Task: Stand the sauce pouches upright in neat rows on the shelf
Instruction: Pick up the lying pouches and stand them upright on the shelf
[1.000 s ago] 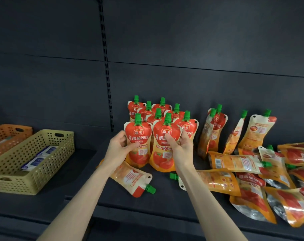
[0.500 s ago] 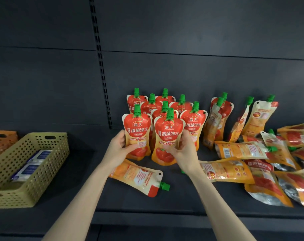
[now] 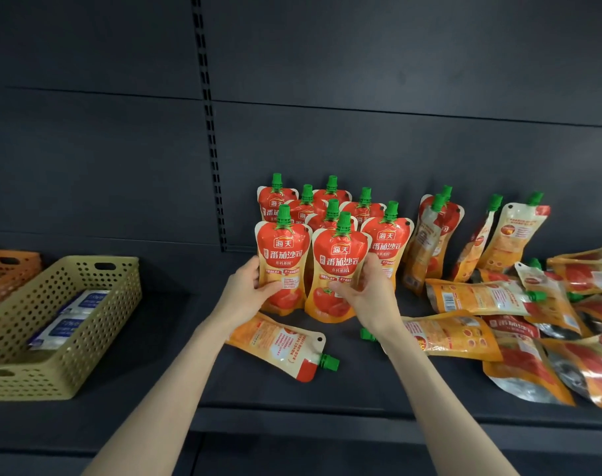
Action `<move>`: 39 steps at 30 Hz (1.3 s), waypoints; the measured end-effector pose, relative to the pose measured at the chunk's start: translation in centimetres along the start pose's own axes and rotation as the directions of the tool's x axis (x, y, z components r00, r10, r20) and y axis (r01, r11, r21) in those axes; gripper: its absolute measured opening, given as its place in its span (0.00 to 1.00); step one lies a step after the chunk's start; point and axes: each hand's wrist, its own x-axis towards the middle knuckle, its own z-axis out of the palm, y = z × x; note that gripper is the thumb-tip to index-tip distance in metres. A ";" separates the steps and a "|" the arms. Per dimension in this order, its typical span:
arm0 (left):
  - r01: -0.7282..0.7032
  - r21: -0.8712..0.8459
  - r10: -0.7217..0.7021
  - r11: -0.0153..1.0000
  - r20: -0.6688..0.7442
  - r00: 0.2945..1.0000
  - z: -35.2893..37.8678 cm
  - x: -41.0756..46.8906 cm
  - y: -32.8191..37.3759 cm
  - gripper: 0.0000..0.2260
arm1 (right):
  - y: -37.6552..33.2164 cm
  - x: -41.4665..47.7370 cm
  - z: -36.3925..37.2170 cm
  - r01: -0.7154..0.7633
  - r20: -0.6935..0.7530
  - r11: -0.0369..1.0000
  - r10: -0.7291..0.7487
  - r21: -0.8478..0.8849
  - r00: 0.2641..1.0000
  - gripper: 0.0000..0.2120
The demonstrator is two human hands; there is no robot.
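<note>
Standing upright at the front of the dark shelf (image 3: 176, 341), two red-and-orange green-capped sauce pouches are gripped: left pouch (image 3: 283, 266) clamped by the left hand (image 3: 248, 290), right pouch (image 3: 337, 273) by the right hand (image 3: 368, 293). More pouches are ranked behind. A flat pouch (image 3: 282, 345) is lying below. A perforated yellow basket (image 3: 86, 324) is seen left.
</note>
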 end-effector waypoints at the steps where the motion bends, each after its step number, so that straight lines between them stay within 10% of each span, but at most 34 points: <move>1: 0.012 0.069 -0.012 0.998 -0.004 1.000 0.1 -0.1 0.0 0.18 | -0.1 -0.2 -0.1 0.001 0.002 1.000 -0.001 -0.019 1.000 0.30; 11: -0.093 0.526 0.162 0.845 -0.087 0.983 1.8 -7.0 -1.6 0.26 | 2.9 -5.3 -4.9 0.022 -0.126 0.963 -0.058 -0.269 0.990 0.20; 17: -0.150 0.730 0.186 0.667 0.032 0.982 4.1 -9.4 -1.8 0.46 | 6.5 -7.1 -8.2 0.101 0.048 0.703 -0.095 -0.704 0.994 0.24; 26: -0.106 0.837 0.209 0.537 -0.010 0.978 7.8 -13.4 -0.7 0.40 | 8.1 -8.2 -10.7 0.349 0.258 0.779 -0.246 -0.521 0.934 0.36; 35: -0.111 0.866 0.338 0.488 -0.070 0.939 8.5 -14.4 0.7 0.35 | 8.2 -8.9 -10.5 0.445 0.205 0.697 -0.404 -0.562 0.892 0.29; 39: -0.105 0.798 0.401 0.594 -0.180 0.898 8.2 -13.8 2.0 0.32 | 6.0 -8.2 -10.6 0.374 0.095 0.828 -0.369 -0.417 0.925 0.24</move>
